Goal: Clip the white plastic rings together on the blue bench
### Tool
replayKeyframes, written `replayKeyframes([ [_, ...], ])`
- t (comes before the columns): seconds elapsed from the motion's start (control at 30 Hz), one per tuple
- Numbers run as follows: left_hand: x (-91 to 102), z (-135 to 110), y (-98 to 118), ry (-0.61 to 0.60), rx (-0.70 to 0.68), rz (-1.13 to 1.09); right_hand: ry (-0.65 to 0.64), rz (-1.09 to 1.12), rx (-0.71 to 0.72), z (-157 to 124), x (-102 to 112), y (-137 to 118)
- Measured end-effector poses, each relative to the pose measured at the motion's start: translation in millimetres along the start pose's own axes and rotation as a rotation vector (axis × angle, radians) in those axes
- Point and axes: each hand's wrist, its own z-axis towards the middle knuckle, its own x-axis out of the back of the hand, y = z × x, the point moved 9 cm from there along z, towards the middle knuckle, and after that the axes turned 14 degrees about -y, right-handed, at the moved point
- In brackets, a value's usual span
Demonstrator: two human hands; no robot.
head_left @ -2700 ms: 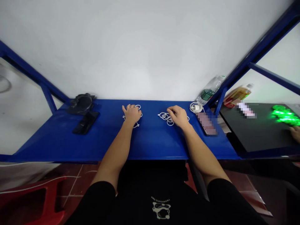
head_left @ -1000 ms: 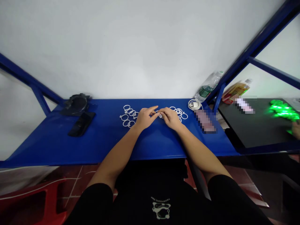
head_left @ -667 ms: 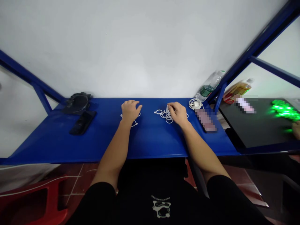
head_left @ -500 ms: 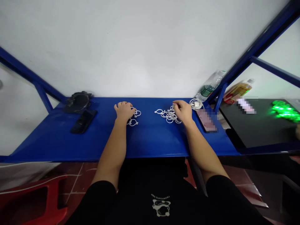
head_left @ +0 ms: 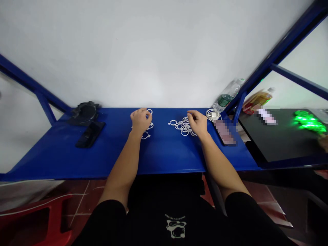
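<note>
White rings [head_left: 146,137] lie in two lots on the blue table [head_left: 164,153]: a few left of centre in the frame, partly under the left hand [head_left: 140,120], and a tangled heap [head_left: 185,127] right of centre, by the right hand [head_left: 198,122]. I'd judge the work midway — both lots look loose. Each hand is half curled; whether either grips a ring, I can't tell. At upper right stands a clear bottle [head_left: 224,100] — contents unclear — and farther right another bottle [head_left: 260,98] shows something amber inside.
</note>
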Motion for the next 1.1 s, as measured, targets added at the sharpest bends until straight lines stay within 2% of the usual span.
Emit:
replayKeyframes([
  [0.07,-5.3,-2.9,24.6,0.021,-0.151,-0.107,-0.053,-0.004,0.031,-0.7,-8.3,-4.9],
  [0.17,-9.7,-20.6,68.2,0.107,-0.420,-0.193,-0.135,-0.003,0.094,-3.5,-21.4,-15.9],
  [0.27,-22.8,-40.8,105.6,0.062,-0.646,-0.174,-0.194,0.026,0.172,-7.5,-31.2,-28.3],
  [0.37,-33.6,-51.6,123.1,0.012,-0.746,-0.110,-0.231,0.055,0.238,-10.2,-37.7,-36.8],
  [0.53,-33.4,-53.6,127.0,-0.016,-0.751,-0.132,-0.200,0.040,0.250,-9.8,-38.7,-34.8],
  [0.7,-17.7,-53.7,122.5,0.062,-0.701,-0.271,-0.148,0.031,0.264,-9.9,-33.5,-36.2],
  [0.93,-21.8,-42.0,107.1,0.071,-0.533,-0.389,-0.223,0.048,0.351,-13.4,-40.0,-51.6],
  [1.1,-26.1,-38.5,106.7,-0.032,-0.532,-0.533,-0.296,0.128,0.354,-12.7,-46.9,-48.8],
])
